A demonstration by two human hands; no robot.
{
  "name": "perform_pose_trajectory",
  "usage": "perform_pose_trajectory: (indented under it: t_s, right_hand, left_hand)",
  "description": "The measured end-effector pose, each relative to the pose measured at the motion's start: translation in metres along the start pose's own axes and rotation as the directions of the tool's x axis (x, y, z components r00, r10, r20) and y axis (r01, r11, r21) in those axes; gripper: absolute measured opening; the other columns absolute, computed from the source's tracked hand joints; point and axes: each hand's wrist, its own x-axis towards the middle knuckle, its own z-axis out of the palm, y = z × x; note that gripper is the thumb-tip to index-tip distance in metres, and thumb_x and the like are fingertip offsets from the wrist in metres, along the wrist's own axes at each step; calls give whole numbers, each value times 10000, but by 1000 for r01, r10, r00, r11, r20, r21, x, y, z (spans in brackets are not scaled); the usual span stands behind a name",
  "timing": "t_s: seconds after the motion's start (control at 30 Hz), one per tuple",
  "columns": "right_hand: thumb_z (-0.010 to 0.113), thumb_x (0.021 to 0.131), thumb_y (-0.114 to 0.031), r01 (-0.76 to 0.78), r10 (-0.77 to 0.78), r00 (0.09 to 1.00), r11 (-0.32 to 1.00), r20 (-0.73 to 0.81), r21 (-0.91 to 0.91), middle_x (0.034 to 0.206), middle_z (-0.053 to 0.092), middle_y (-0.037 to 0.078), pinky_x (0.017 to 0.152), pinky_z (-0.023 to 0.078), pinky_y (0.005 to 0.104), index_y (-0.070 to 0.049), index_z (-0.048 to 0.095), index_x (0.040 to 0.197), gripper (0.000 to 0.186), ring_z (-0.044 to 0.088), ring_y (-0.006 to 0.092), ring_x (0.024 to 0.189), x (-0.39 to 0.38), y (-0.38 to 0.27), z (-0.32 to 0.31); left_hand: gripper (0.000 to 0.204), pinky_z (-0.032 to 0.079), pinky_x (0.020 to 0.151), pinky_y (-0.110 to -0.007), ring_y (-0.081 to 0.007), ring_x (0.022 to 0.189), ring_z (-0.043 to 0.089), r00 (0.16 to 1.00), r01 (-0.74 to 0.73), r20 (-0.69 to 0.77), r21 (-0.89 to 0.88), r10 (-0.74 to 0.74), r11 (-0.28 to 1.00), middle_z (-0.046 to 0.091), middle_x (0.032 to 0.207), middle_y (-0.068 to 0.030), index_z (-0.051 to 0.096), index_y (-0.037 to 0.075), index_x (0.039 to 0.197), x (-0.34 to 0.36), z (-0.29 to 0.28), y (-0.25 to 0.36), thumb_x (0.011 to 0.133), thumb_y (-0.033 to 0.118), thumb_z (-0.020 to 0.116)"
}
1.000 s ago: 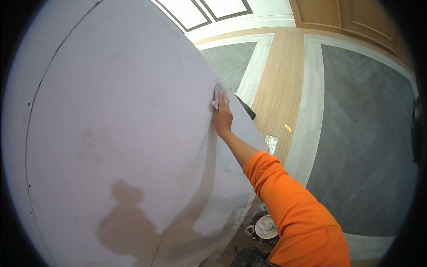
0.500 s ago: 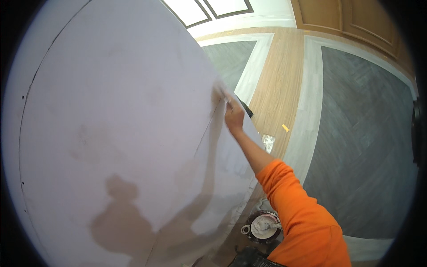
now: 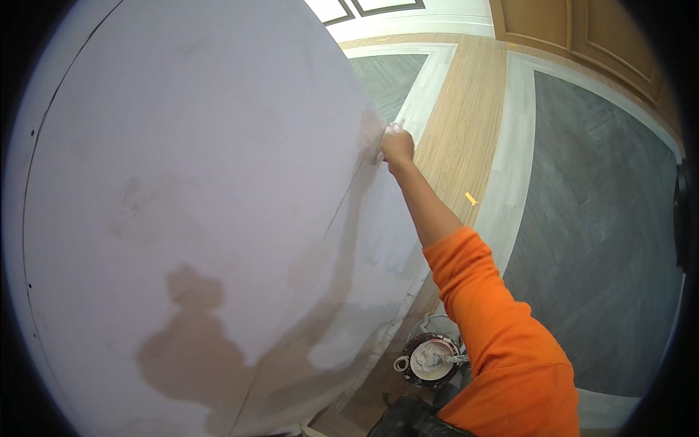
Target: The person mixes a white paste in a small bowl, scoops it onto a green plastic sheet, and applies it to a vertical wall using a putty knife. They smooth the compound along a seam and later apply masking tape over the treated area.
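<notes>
Head view, nearest first?

– Dark round bucket [image 3: 422, 382] of soft white paste [image 3: 428, 355]; beyond, bare right hand [image 3: 397, 146] at the flat pale-lilac board [image 3: 218, 146]'s edge.

– And its tool?

– Thin greyish flat scraper [image 3: 378, 155], against the board: likely light, springy; best held by its handle. Fingers look closed round it.

Wall [image 3: 437, 25]: stood white at one o'clock.
Panelling [image 3: 604, 36]: rose brown at two o'clock.
Floor [image 3: 597, 218]: spread grey, pale-edged, at three o'clock.
Scrap [image 3: 470, 198]: lay yellow near three o'clock.
</notes>
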Motion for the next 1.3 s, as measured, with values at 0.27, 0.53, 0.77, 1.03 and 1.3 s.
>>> perform_pose_trajectory:
  t_s: [0.27,0.53,0.77,1.03,1.3]
  right_hand:
    - [511,946,-169,333,-359,930,913,-76,-238,1130,687,296,926,538,507,43,656,1235,386,672,436,1067,-99,-19,24]
    - [566,869,-160,65,-73,987,996,-143,-63,1006,737,294,838,561,500,39,736,1047,316,724,450,939,-10,-12,1]
    - [554,943,-75,362,-357,932,923,-64,129,1147,742,206,911,535,355,-16,689,1289,376,711,293,1036,-40,27,-11]
    - [514,899,80,597,-585,799,799,-142,67,1375,657,150,1109,453,420,-104,636,1402,549,590,356,1295,-110,41,19]
    - [510,894,111,607,-604,795,794,-64,47,1398,645,166,1092,478,411,-83,645,1388,548,595,336,1324,-168,84,42]
  left_hand:
    - [386,514,902,-383,-238,1073,580,999,-2,-44,-17,1,1000,606,1140,-84,628,92,1252,-9,-22,-3,1014,388,559]
    - [382,509,897,-372,-229,1069,570,999,18,-30,-23,-18,1000,599,1132,-79,634,101,1240,-4,-23,-10,1012,400,568]
    - [379,504,892,-363,-220,1065,561,996,21,-85,-59,-26,998,593,1125,-74,639,108,1229,-12,-45,-19,1010,410,576]
    - [380,498,878,-354,-212,1047,554,986,18,-165,-126,-39,992,586,1102,-69,643,121,1203,-19,-70,-31,1004,439,589]
    - [412,486,984,-384,-245,1180,515,988,-37,-152,-58,28,998,566,1245,-83,606,109,1307,-42,-76,-32,1025,408,575]
